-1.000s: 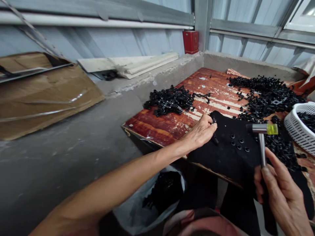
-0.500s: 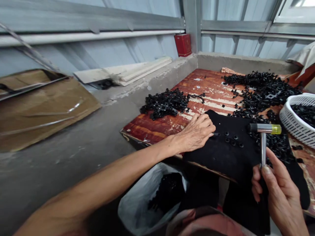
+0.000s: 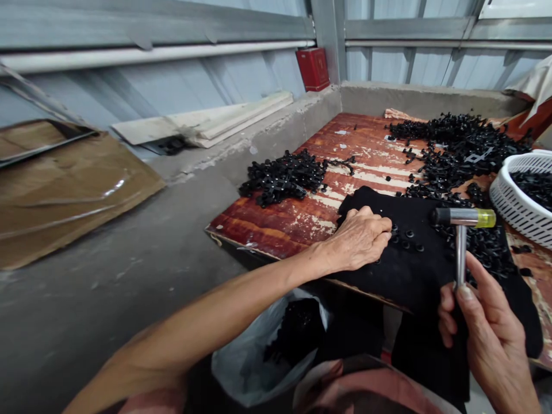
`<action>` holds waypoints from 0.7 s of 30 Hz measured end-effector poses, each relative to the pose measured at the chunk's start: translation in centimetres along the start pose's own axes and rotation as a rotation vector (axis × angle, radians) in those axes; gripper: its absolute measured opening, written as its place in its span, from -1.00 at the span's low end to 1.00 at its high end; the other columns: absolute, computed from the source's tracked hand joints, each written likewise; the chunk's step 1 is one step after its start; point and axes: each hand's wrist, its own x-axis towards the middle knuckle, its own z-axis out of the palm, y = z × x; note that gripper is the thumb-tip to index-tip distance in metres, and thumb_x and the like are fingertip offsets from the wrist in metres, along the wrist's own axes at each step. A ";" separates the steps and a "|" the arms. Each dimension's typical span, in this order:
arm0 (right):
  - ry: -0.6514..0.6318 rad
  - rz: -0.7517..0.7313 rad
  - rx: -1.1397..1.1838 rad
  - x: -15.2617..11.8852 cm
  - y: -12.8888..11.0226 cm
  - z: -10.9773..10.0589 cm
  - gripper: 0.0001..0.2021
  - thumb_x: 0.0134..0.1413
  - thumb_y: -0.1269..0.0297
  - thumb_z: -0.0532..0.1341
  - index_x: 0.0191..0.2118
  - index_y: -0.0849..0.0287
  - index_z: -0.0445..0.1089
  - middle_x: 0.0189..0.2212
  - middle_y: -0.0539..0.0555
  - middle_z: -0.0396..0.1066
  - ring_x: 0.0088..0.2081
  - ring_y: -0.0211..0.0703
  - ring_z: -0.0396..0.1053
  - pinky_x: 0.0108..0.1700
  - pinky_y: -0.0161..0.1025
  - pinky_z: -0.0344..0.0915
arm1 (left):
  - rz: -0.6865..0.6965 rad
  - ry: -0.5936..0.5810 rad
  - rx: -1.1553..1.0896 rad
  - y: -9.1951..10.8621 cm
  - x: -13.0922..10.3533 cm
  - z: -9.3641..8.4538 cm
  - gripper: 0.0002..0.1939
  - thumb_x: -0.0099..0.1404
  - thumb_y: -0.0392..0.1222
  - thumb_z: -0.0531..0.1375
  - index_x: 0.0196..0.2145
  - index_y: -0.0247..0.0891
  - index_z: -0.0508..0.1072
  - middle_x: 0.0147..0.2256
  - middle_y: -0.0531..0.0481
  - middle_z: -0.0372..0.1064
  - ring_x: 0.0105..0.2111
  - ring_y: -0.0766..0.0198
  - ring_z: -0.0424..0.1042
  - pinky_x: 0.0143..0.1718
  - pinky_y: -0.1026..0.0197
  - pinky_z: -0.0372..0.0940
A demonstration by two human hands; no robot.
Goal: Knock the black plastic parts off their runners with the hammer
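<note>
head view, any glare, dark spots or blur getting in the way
Head view: glare streaks the brown cardboard; head view: the black pieces inside the pale bag sink into shadow, hard to tell apart; head view: the hammer in the right hand looks fairly sharp, with shine on its metal.

A metal hammer (image 3: 461, 230), head tipped black at one end and yellow at the other, is held upright as small round black pieces (image 3: 409, 234) lie clustered on black cloth (image 3: 414, 282)
</note>
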 end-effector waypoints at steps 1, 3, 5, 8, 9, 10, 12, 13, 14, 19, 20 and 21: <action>-0.006 0.001 0.003 0.0 0.0 0.0 -0.57 0.28 0.18 0.18 0.23 -0.21 0.24 -0.46 -0.08 0.35 -0.62 -0.31 0.25 -0.69 -0.38 0.26 | -0.001 0.007 -0.003 0.0 0.0 0.1 -0.74 0.39 -0.24 -0.04 -0.31 -0.29 0.43 -0.31 -0.06 0.46 -0.23 0.15 0.30 -0.13 0.10 0.13; -0.018 0.002 0.008 0.0 0.0 0.0 -0.57 0.28 0.17 0.18 0.23 -0.22 0.24 -0.46 -0.08 0.35 -0.62 -0.31 0.25 -0.69 -0.37 0.27 | 0.000 0.020 -0.005 0.0 0.1 0.1 -0.73 0.38 -0.24 -0.05 -0.33 -0.29 0.42 -0.31 -0.06 0.45 -0.24 0.17 0.30 -0.14 0.11 0.13; -0.019 0.005 0.007 0.1 -0.1 0.0 -0.57 0.28 0.17 0.17 0.24 -0.22 0.23 -0.46 -0.08 0.35 -0.62 -0.30 0.25 -0.68 -0.37 0.27 | -0.001 0.022 -0.002 0.0 0.1 0.2 -0.74 0.39 -0.24 -0.05 -0.33 -0.29 0.41 -0.31 -0.06 0.45 -0.24 0.17 0.30 -0.14 0.11 0.13; -0.019 0.001 0.006 0.2 -0.1 0.1 -0.57 0.29 0.18 0.17 0.23 -0.22 0.24 -0.46 -0.08 0.34 -0.63 -0.31 0.25 -0.69 -0.37 0.26 | -0.008 0.016 0.005 0.0 0.1 0.3 -0.74 0.39 -0.24 -0.05 -0.32 -0.28 0.41 -0.29 -0.06 0.46 -0.23 0.17 0.31 -0.14 0.11 0.13; -0.022 0.000 0.007 0.2 -0.1 0.1 -0.57 0.29 0.18 0.17 0.23 -0.21 0.24 -0.46 -0.08 0.34 -0.63 -0.31 0.25 -0.69 -0.37 0.26 | -0.009 0.016 0.008 0.0 0.1 0.3 -0.74 0.39 -0.23 -0.05 -0.31 -0.28 0.41 -0.29 -0.06 0.46 -0.23 0.17 0.32 -0.14 0.11 0.13; -0.025 -0.001 0.006 0.2 -0.1 0.1 -0.57 0.29 0.18 0.17 0.23 -0.21 0.24 -0.46 -0.07 0.34 -0.62 -0.31 0.25 -0.69 -0.37 0.27 | -0.009 0.018 0.011 0.0 0.1 0.4 -0.74 0.39 -0.23 -0.05 -0.31 -0.28 0.41 -0.29 -0.06 0.46 -0.23 0.17 0.32 -0.14 0.11 0.13; -0.028 -0.006 0.004 0.2 -0.1 0.0 -0.57 0.29 0.19 0.17 0.23 -0.21 0.24 -0.46 -0.07 0.35 -0.62 -0.30 0.25 -0.69 -0.37 0.27 | -0.002 0.025 0.017 0.0 0.1 0.5 -0.74 0.39 -0.23 -0.05 -0.31 -0.28 0.41 -0.30 -0.05 0.46 -0.24 0.17 0.32 -0.15 0.10 0.13; -0.031 -0.011 0.004 0.2 0.0 0.0 -0.57 0.29 0.19 0.17 0.23 -0.20 0.24 -0.46 -0.07 0.34 -0.62 -0.31 0.25 -0.69 -0.37 0.27 | 0.003 0.030 0.020 -0.1 0.1 0.6 -0.74 0.39 -0.23 -0.05 -0.31 -0.28 0.40 -0.30 -0.05 0.46 -0.24 0.16 0.33 -0.16 0.10 0.13; -0.035 -0.015 0.004 0.2 0.0 0.0 -0.57 0.29 0.19 0.17 0.23 -0.20 0.24 -0.46 -0.07 0.34 -0.62 -0.30 0.25 -0.69 -0.37 0.27 | 0.007 0.034 0.023 -0.1 0.0 0.6 -0.74 0.39 -0.22 -0.05 -0.32 -0.28 0.40 -0.30 -0.05 0.46 -0.25 0.16 0.33 -0.16 0.10 0.13; -0.046 -0.022 0.002 0.4 0.2 -0.1 -0.58 0.29 0.20 0.16 0.24 -0.20 0.24 -0.46 -0.07 0.35 -0.63 -0.30 0.25 -0.70 -0.37 0.28 | 0.010 0.039 0.022 -0.2 -0.1 0.7 -0.75 0.39 -0.24 -0.05 -0.33 -0.28 0.40 -0.31 -0.04 0.46 -0.25 0.16 0.33 -0.16 0.09 0.13; -0.046 -0.024 0.002 0.4 0.2 -0.1 -0.58 0.30 0.20 0.16 0.24 -0.21 0.24 -0.46 -0.07 0.35 -0.63 -0.30 0.26 -0.70 -0.37 0.28 | 0.009 0.041 0.019 -0.2 -0.1 0.8 -0.75 0.39 -0.24 -0.04 -0.33 -0.28 0.40 -0.31 -0.04 0.46 -0.25 0.16 0.33 -0.15 0.09 0.13; -0.045 -0.026 0.004 0.3 0.2 -0.1 -0.58 0.30 0.20 0.16 0.24 -0.21 0.24 -0.46 -0.07 0.35 -0.63 -0.31 0.25 -0.70 -0.37 0.28 | 0.010 0.044 0.017 -0.2 -0.1 0.8 -0.76 0.39 -0.24 -0.04 -0.32 -0.28 0.40 -0.31 -0.04 0.46 -0.25 0.16 0.33 -0.15 0.09 0.13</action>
